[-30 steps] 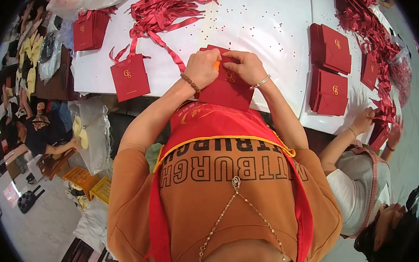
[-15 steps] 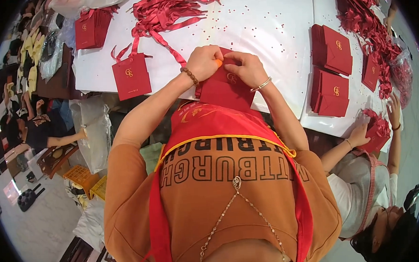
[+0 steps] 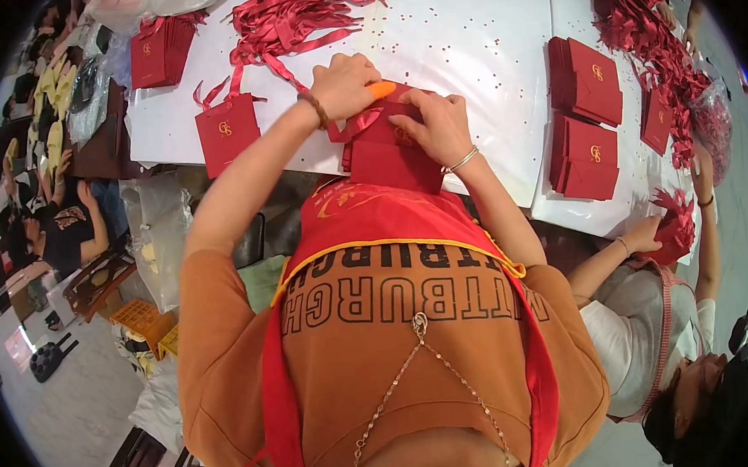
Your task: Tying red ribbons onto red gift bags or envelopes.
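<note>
A small red paper gift bag [image 3: 394, 165] with a gold emblem lies at the table's near edge, on top of similar bags. My left hand [image 3: 343, 85] is curled over its upper left part, with an orange cover on one fingertip. A red ribbon [image 3: 357, 126] loops out below the left hand, and its fingers look closed on it. My right hand [image 3: 440, 127] bends over the bag's upper right side, thumb and fingers gripping it. Exactly where the ribbon meets the bag is hidden by my hands. To the left, another red bag [image 3: 228, 135] with ribbon handles lies flat.
A heap of red ribbons [image 3: 292, 20] lies on the white table [image 3: 481, 21], which is dotted with small red bits. Stacks of red bags [image 3: 587, 79] stand right; another stack [image 3: 162, 54] stands far left. A co-worker [image 3: 645, 320] handles a red bag at right.
My left hand has shifted up and left, away from my right hand. A ribbon loop now shows beneath it. The right hand has moved slightly down, its thumb and forefinger farther apart.
</note>
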A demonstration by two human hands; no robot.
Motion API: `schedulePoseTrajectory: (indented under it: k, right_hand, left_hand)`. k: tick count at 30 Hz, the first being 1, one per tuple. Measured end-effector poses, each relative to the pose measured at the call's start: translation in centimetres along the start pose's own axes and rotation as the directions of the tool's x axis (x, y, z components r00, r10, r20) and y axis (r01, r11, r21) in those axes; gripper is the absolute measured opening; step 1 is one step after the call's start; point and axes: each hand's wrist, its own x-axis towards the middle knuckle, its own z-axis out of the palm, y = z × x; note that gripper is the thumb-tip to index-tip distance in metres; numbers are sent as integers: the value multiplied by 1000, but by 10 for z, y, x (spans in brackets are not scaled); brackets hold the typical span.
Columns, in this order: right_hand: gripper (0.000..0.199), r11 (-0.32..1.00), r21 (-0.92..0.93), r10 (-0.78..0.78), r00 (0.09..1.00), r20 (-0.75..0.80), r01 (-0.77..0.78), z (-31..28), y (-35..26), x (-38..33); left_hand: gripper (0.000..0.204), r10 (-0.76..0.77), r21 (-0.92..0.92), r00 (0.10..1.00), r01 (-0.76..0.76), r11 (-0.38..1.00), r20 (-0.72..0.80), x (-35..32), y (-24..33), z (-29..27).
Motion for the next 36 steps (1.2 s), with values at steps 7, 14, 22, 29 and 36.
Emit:
schedulePoseTrajectory:
  k: [7,14,22,29,36]
  right_hand:
    - [19,996,30,-90,995,47,89,-6,-11,-3]
    - [17,996,60,-69,992,103,63,-6,-11,4]
    - [31,977,16,205,964,169,-211,17,37,5]
    - [30,981,-17,194,957,214,-195,21,31,12]
    - [25,987,59,139,977,161,-150,32,40,13]
  left_hand:
    - [22,345,-596,768,59,801,540,31,-30,5]
    - [25,-62,-629,968,206,749,243,55,-29,21]
    - [39,-512,-233,852,523,820,113,17,-126,10]
    - [32,-470,-85,866,462,883,-171,-14,-121,60]
    - [17,-372,-646,868,81,759,-329,-7,-63,32]
